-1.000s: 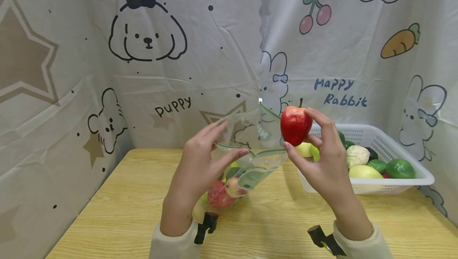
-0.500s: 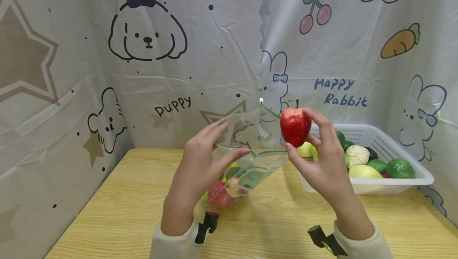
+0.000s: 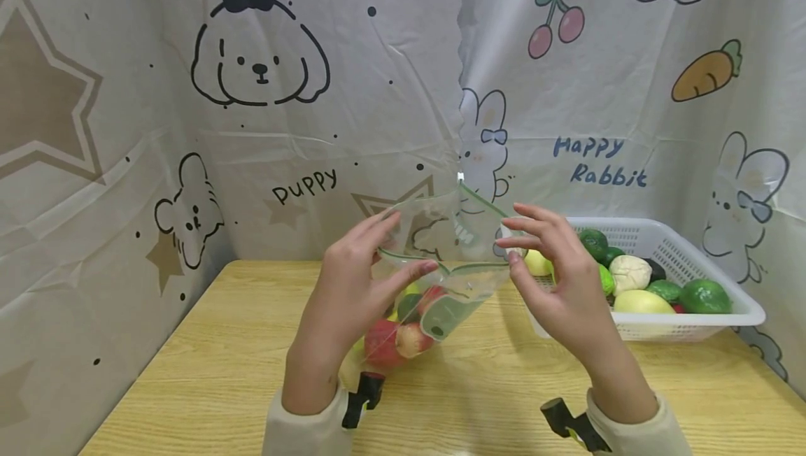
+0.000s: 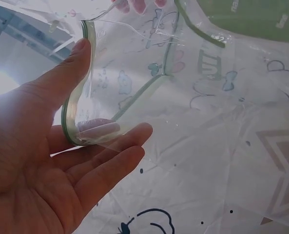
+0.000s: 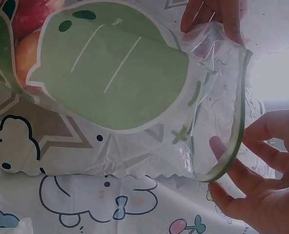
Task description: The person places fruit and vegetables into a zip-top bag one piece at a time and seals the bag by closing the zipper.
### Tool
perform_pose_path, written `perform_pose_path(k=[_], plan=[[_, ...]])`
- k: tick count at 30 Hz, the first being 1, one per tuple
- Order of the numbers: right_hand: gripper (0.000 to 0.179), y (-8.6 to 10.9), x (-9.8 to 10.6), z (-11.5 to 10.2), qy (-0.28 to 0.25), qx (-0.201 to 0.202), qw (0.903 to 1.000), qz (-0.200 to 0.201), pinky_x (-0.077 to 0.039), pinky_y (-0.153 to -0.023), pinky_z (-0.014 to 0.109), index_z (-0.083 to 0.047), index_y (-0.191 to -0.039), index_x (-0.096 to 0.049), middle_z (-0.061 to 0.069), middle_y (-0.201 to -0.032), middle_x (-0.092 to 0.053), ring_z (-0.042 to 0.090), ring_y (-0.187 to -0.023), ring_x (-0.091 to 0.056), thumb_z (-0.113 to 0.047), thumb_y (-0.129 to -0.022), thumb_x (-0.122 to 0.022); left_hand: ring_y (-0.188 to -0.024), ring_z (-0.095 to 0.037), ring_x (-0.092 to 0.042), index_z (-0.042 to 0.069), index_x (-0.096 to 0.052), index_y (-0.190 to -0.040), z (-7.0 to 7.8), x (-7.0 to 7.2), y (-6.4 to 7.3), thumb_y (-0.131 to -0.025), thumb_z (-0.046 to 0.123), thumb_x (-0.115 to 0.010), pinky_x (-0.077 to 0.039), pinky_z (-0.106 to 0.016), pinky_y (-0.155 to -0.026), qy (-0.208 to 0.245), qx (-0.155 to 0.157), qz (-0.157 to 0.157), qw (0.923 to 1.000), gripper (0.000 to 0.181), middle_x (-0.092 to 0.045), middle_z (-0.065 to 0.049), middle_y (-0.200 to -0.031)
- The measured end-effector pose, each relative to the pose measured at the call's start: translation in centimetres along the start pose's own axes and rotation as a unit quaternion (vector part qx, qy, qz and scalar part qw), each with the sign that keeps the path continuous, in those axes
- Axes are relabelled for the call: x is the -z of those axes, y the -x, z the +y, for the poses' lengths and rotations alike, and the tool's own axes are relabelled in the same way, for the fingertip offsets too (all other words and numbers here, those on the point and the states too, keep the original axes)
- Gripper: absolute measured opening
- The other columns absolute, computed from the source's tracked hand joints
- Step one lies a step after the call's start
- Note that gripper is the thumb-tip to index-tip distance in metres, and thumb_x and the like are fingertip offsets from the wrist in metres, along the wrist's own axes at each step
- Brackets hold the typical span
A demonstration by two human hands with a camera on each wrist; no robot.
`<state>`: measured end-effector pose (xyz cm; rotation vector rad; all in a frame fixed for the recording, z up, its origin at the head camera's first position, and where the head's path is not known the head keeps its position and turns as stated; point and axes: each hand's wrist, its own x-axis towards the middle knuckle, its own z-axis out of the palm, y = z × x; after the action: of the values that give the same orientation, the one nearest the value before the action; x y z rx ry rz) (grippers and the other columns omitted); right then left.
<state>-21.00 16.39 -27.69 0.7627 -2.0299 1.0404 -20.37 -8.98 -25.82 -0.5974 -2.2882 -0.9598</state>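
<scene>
A clear zip bag (image 3: 443, 319) with a green print hangs tilted between my hands, its green-edged mouth spread wide. Inside, near the bottom, lie a red apple (image 3: 381, 343), a red-yellow fruit (image 3: 413, 339) and a red piece (image 3: 432, 297) behind the print. My left hand (image 3: 352, 274) holds the left side of the rim; the left wrist view shows one finger inside the plastic, others outside. On the right side, my right hand (image 3: 567, 267) holds the rim between thumb and fingers. The right wrist view shows a fingertip behind the plastic (image 5: 198, 122).
A white basket (image 3: 749, 312) with green, yellow and white fruit and vegetables stands right of my right hand. The wooden table (image 3: 208, 372) lies below. A printed curtain (image 3: 378, 92) closes off the back and sides. Black camera mounts (image 3: 364, 400) sit on both wrists.
The red apple pinched in my right hand has been let go; a red piece now shows inside the bag. My right fingers have come to the rim. The left hand has stayed in place.
</scene>
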Motion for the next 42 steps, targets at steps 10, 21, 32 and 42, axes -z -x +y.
perform_pose_path(k=[10,21,32,42], plan=[[0.033,-0.1,0.1,0.6,0.014,0.022,0.9996,-0.01,-0.044,-0.106,0.02,-0.006,-0.119,-0.069,0.007,-0.14,-0.058,0.014,-0.106,-0.068,0.009,-0.091,-0.064,-0.131,-0.027,-0.057,0.002,-0.059,-0.14,-0.1,0.0,-0.1,-0.083,0.04,-0.083,-0.059,-0.037,-0.096,-0.002,-0.002,0.003,1.0,0.072,-0.059,-0.012,-0.143],[0.034,-0.1,0.5,0.6,0.017,0.024,0.9995,0.011,-0.043,-0.104,0.017,-0.006,-0.12,-0.07,0.007,-0.137,-0.06,0.022,-0.119,-0.06,0.009,-0.09,-0.066,-0.13,-0.025,-0.058,0.001,-0.059,-0.14,-0.2,0.0,0.0,-0.083,0.038,-0.084,-0.06,-0.034,-0.091,0.003,-0.002,0.008,1.0,0.072,-0.059,-0.012,-0.143],[0.033,-0.5,3.1,2.3,0.064,-0.008,0.9965,0.053,-0.044,-0.093,0.009,0.001,-0.12,-0.069,0.015,-0.136,-0.06,0.025,-0.125,-0.054,0.01,-0.089,-0.064,-0.128,-0.025,-0.059,0.001,-0.059,-0.14,-0.5,0.1,0.2,-0.084,0.036,-0.084,-0.061,-0.034,-0.09,0.007,0.007,0.007,0.9999,0.071,-0.059,-0.012,-0.143],[0.042,1.0,10.1,8.2,0.255,-0.259,0.9308,0.039,-0.047,-0.096,0.064,0.007,-0.138,-0.052,0.034,-0.148,-0.037,0.053,-0.122,-0.045,-0.013,-0.1,-0.052,-0.127,-0.026,-0.059,0.0,-0.059,-0.141,-0.6,0.6,0.7,-0.084,0.036,-0.084,-0.061,-0.035,-0.09,0.0,0.015,0.005,0.9999,0.072,-0.058,-0.013,-0.144]])
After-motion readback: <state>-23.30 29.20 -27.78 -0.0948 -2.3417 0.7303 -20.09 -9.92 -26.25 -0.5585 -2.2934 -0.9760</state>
